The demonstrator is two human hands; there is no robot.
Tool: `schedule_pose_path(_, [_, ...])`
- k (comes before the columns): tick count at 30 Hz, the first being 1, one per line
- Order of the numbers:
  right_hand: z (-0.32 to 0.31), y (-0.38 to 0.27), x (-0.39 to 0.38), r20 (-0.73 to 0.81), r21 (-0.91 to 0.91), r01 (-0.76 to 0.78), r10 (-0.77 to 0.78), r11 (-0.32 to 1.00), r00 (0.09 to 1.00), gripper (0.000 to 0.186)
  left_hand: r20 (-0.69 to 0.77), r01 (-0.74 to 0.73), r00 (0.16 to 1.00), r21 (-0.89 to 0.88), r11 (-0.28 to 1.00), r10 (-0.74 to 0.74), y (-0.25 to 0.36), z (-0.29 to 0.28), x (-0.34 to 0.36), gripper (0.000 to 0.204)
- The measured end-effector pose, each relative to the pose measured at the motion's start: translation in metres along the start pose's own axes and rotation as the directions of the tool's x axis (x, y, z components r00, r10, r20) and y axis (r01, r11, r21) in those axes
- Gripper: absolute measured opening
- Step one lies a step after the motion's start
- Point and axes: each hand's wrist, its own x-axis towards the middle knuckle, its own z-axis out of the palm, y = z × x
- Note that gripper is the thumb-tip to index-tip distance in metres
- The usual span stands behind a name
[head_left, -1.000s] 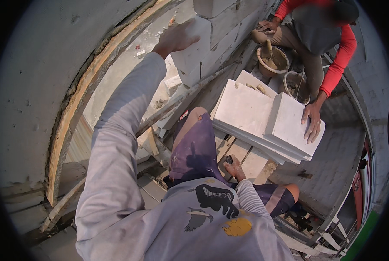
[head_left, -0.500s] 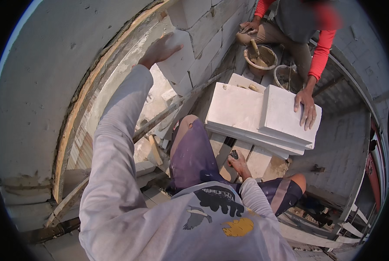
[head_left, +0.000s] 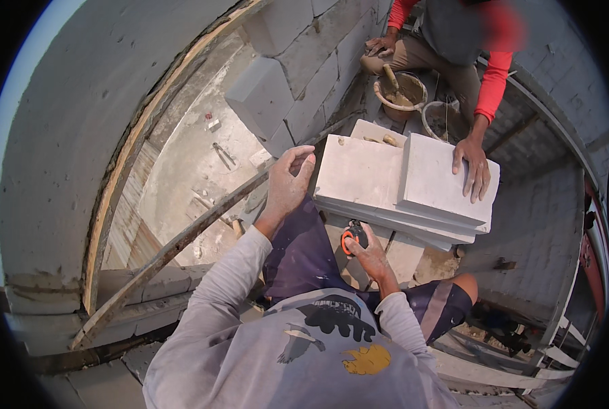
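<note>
My right hand [head_left: 374,260] is closed round a black and orange tape measure [head_left: 354,238], held over my lap just in front of the block stack. My left hand [head_left: 291,185] hovers in the air near the stack's left edge, its fingers loosely bent, with nothing visible in it. White blocks [head_left: 359,170] lie stacked ahead of me, one block [head_left: 432,170] resting on top at the right. A co-worker's hand [head_left: 473,167] lies flat on that top block. Left of the stack, the part-built block wall [head_left: 260,92] ends in a stepped edge.
Two buckets stand beyond the stack, one bucket [head_left: 403,108] with a tool handle in it. A long bar [head_left: 182,242] slants across at my left. Beyond it, pincers [head_left: 223,155] lie on a dusty slab. The co-worker sits at the far right.
My left hand has come down from the wall end toward me and the stack. My right hand has lifted slightly and turned, so the tape measure now shows clearly.
</note>
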Motion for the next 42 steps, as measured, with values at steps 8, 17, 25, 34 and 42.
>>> schedule_pose_path(8, [0.007,-0.031,-0.001,-0.090,-0.255,0.177,-0.206,0.951,0.974,0.073,0.502,0.211,0.830,0.116,0.971,-0.241,0.003,0.045,-0.066,0.033])
schedule_pose_path(17, [-0.006,-0.041,-0.006,-0.271,-0.103,0.301,-0.318,0.948,0.909,0.067,0.519,0.420,0.831,-0.351,0.837,-0.199,-0.024,0.099,-0.109,0.065])
schedule_pose_path(25, [-0.056,-0.058,0.005,-0.405,-0.397,0.259,-0.421,0.881,0.812,0.048,0.466,0.131,0.885,-0.224,0.966,-0.012,0.013,0.157,-0.073,0.064])
schedule_pose_path(34, [-0.127,-0.064,0.033,-0.245,-0.057,0.188,-0.197,0.980,0.949,0.036,0.825,-0.166,0.557,0.223,0.961,-0.095,0.035,0.130,0.036,0.057])
schedule_pose_path(42, [-0.143,-0.093,0.064,-0.223,0.153,0.257,-0.220,0.954,0.950,0.033,0.820,-0.264,0.533,0.393,0.881,-0.206,0.028,0.115,0.082,0.046])
